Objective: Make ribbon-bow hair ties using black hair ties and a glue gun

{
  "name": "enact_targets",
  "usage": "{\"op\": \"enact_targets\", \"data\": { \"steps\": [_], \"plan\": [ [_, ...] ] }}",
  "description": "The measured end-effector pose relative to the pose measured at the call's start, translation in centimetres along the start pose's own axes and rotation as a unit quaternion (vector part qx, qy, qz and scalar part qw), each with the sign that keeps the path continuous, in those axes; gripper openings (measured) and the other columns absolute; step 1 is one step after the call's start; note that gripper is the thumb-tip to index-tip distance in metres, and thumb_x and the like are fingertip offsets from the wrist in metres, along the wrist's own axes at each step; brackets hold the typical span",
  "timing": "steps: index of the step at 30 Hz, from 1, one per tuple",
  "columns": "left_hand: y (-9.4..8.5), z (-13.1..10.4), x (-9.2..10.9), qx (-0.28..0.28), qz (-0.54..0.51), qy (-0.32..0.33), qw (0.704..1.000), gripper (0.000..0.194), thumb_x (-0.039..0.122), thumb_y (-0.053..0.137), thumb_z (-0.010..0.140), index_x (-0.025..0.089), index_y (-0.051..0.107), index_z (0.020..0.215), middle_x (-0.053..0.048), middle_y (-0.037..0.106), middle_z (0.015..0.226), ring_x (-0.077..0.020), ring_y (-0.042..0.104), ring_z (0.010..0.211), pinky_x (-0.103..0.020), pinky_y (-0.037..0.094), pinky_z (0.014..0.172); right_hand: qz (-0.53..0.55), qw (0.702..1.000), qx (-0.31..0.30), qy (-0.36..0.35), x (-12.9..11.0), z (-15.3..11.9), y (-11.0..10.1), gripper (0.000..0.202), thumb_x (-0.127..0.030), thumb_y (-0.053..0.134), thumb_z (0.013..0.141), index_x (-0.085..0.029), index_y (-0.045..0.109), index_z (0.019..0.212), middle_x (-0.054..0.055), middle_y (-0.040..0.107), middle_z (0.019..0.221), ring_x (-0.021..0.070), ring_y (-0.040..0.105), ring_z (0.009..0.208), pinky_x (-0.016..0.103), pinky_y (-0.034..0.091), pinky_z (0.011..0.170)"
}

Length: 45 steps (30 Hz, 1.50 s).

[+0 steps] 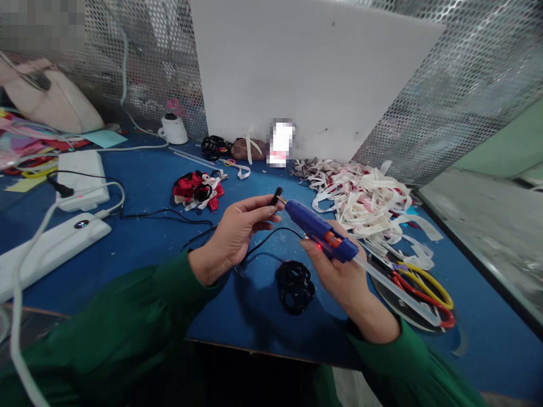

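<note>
Between the thumb and fingers of my left hand (237,232) is a small black strip (277,195), perhaps ribbon. My right hand (339,271) is wrapped round a blue glue gun (314,223) with a red light on its side. Its metal nozzle meets or nearly meets the strip; contact is hard to make out. A long translucent glue stick (394,288) sticks out of the gun's back end. On the blue table below the hands lies a bundle of black loops (296,287). The gun's black cord runs leftward under my left wrist.
Cream ribbon scraps (365,198) heap at the right, near scissors with red and yellow handles (428,288). Red and black ribbon pieces (198,189) lie left of centre. White power strips (55,249) and cables fill the left. A lit phone (281,143) leans against the white board (314,73).
</note>
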<state>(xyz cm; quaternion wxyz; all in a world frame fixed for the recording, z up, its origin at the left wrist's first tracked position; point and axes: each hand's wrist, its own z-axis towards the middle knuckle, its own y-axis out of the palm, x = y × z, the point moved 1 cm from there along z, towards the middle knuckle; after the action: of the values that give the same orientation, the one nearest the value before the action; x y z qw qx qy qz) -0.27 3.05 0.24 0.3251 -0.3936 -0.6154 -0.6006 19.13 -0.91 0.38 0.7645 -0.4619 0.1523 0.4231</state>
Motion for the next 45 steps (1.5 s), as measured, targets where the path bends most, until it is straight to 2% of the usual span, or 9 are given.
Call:
{"op": "enact_targets", "data": {
  "steps": [21, 30, 45],
  "plan": [
    [0.01, -0.03, -0.08, 0.011, 0.020, 0.014, 1.000, 0.023, 0.024, 0.086, 0.069, 0.020, 0.082, 0.091, -0.005, 0.079, 0.093, -0.0123, 0.068, 0.071, -0.025, 0.048, 0.067, 0.006, 1.000, -0.012, -0.004, -0.33, 0.01, -0.08, 0.019, -0.038, 0.066, 0.092, -0.023, 0.057, 0.085, -0.002, 0.058, 0.074, 0.0153, 0.054, 0.065, 0.027, 0.041, 0.059],
    [0.14, -0.13, -0.03, 0.007, 0.042, 0.031, 0.999, 0.018, 0.023, 0.084, 0.072, 0.021, 0.083, 0.090, -0.005, 0.079, 0.094, -0.0125, 0.067, 0.072, -0.025, 0.047, 0.067, 0.007, 1.000, -0.003, 0.009, -0.35, 0.01, -0.12, 0.017, -0.038, 0.066, 0.092, -0.023, 0.060, 0.089, -0.001, 0.063, 0.077, 0.0159, 0.058, 0.067, 0.028, 0.045, 0.061],
    [0.20, -0.13, 0.08, 0.014, 0.018, 0.026, 0.999, 0.021, 0.025, 0.086, 0.070, 0.020, 0.082, 0.090, -0.006, 0.079, 0.096, -0.0126, 0.067, 0.071, -0.026, 0.048, 0.068, 0.009, 1.000, -0.005, -0.005, -0.12, 0.00, -0.11, 0.015, -0.036, 0.066, 0.092, -0.023, 0.060, 0.090, 0.001, 0.066, 0.082, 0.0177, 0.062, 0.074, 0.029, 0.045, 0.063]
  ]
}}
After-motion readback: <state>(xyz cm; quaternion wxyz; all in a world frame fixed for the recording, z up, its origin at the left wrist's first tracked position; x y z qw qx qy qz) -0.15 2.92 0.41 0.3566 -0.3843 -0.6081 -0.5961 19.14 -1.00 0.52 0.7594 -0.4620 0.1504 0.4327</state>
